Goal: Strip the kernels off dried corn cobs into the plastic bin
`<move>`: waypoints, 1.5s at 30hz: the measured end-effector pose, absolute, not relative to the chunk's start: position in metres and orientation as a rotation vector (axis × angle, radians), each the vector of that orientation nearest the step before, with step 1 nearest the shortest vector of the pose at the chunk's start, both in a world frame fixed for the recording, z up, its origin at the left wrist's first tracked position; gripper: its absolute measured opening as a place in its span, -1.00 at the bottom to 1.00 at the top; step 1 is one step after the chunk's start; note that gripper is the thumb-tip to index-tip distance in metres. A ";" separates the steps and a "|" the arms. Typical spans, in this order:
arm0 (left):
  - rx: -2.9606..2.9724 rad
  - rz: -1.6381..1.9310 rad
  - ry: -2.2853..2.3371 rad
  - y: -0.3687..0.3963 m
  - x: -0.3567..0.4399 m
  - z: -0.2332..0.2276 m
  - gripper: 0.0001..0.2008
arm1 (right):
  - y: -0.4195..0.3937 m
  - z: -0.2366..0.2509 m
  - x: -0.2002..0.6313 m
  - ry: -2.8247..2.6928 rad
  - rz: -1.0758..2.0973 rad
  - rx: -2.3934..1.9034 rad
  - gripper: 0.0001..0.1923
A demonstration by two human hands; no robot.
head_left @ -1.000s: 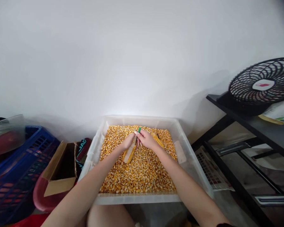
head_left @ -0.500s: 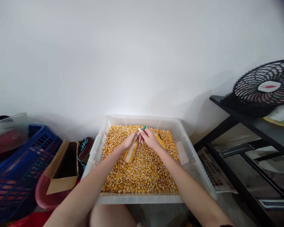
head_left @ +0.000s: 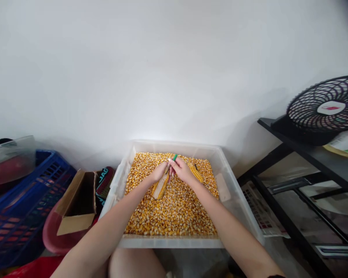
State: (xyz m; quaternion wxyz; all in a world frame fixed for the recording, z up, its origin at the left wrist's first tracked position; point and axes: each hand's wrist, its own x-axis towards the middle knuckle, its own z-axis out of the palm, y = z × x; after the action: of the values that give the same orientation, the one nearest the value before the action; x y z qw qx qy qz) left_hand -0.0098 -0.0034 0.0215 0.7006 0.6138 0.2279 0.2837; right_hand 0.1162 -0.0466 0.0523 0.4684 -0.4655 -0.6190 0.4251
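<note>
A clear plastic bin (head_left: pixel 234 200) full of loose yellow corn kernels (head_left: pixel 174 208) sits in front of me. My left hand (head_left: pixel 158 173) grips a partly stripped corn cob (head_left: pixel 160 188) over the kernels. My right hand (head_left: pixel 181 170) holds a green-handled tool (head_left: pixel 174 158) against the cob's upper end. A second corn cob (head_left: pixel 196 173) lies on the kernels just right of my right hand.
A blue crate (head_left: pixel 20 208), an open cardboard box (head_left: pixel 77 204) and a red basin (head_left: pixel 50 237) stand to the left. A black shelf (head_left: pixel 310 154) with a black fan (head_left: pixel 326 106) is on the right. A white wall lies behind the bin.
Both hands stay on the cob with the tool, shifting only slightly. The view has drifted a little to the left and up.
</note>
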 end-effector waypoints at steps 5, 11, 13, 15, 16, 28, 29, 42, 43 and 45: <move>1.367 0.613 0.533 0.000 -0.011 0.018 -0.55 | -0.048 0.045 0.113 -1.545 1.078 -1.148 -0.70; 1.362 0.596 0.549 -0.001 -0.015 0.025 -0.50 | -0.048 0.047 0.110 -1.514 1.028 -1.169 -0.66; 1.337 0.598 0.532 -0.002 -0.015 0.027 -0.53 | -0.048 0.051 0.112 -1.455 0.986 -1.156 -0.66; 1.312 0.616 0.520 -0.003 -0.015 0.028 -0.56 | -0.048 0.054 0.114 -1.437 0.983 -1.129 -0.67; 1.298 0.626 0.523 -0.003 -0.015 0.028 -0.58 | -0.048 0.054 0.114 -1.441 0.984 -1.121 -0.67; 1.297 0.607 0.562 0.002 -0.015 0.022 -0.56 | -0.051 0.053 0.112 -1.666 0.947 -1.216 -0.66; 1.292 0.606 0.571 0.001 -0.015 0.023 -0.55 | -0.051 0.054 0.112 -1.621 0.970 -1.206 -0.66; 1.200 0.571 0.569 0.006 -0.017 0.020 -0.60 | -0.053 0.061 0.111 -1.524 0.878 -1.131 -0.69; 1.198 0.573 0.573 0.006 -0.017 0.020 -0.60 | -0.053 0.062 0.111 -1.519 0.881 -1.128 -0.70; 1.194 0.572 0.584 0.005 -0.017 0.021 -0.61 | -0.055 0.064 0.111 -1.511 0.887 -1.129 -0.70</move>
State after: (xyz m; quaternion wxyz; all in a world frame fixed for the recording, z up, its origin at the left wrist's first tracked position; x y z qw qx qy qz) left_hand -0.0173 0.0045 0.0215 0.7496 0.5461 0.2673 0.2615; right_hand 0.1107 -0.0546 0.0638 0.5043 -0.4676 -0.6260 0.3676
